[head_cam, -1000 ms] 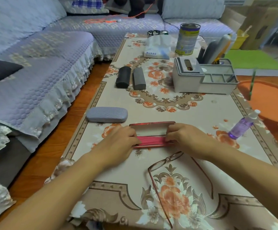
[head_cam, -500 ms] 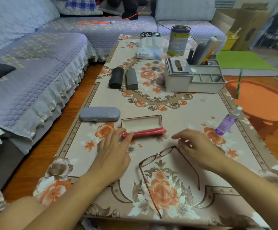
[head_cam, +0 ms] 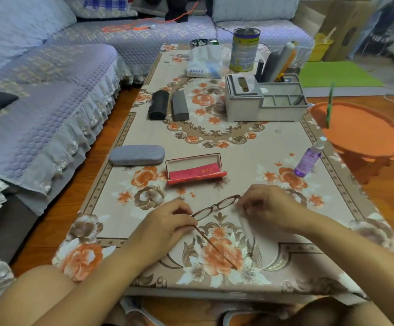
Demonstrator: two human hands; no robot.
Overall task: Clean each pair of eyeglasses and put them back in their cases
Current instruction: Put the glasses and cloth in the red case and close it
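Observation:
Thin brown-framed eyeglasses (head_cam: 216,206) lie on the flowered tablecloth near the front edge, temples unfolded toward me. My left hand (head_cam: 167,225) pinches the frame's left corner where the temple starts. My right hand (head_cam: 265,207) pinches the right corner. Just beyond them a red case (head_cam: 196,169) lies open with a red cloth inside. A closed grey-lilac case (head_cam: 136,155) sits to its left. Farther back lie a black case (head_cam: 158,105) and a dark grey case (head_cam: 180,106), both closed.
A purple spray bottle (head_cam: 307,161) stands at the right edge of the table (head_cam: 273,142). A grey organiser (head_cam: 261,100), a tin can (head_cam: 244,50) and a tissue pack (head_cam: 204,63) stand at the back. A sofa (head_cam: 38,90) runs along the left; an orange stool (head_cam: 360,128) stands right.
Both hands left the red case and came back toward me to the eyeglasses; each now pinches a corner of the frame. The case stays open.

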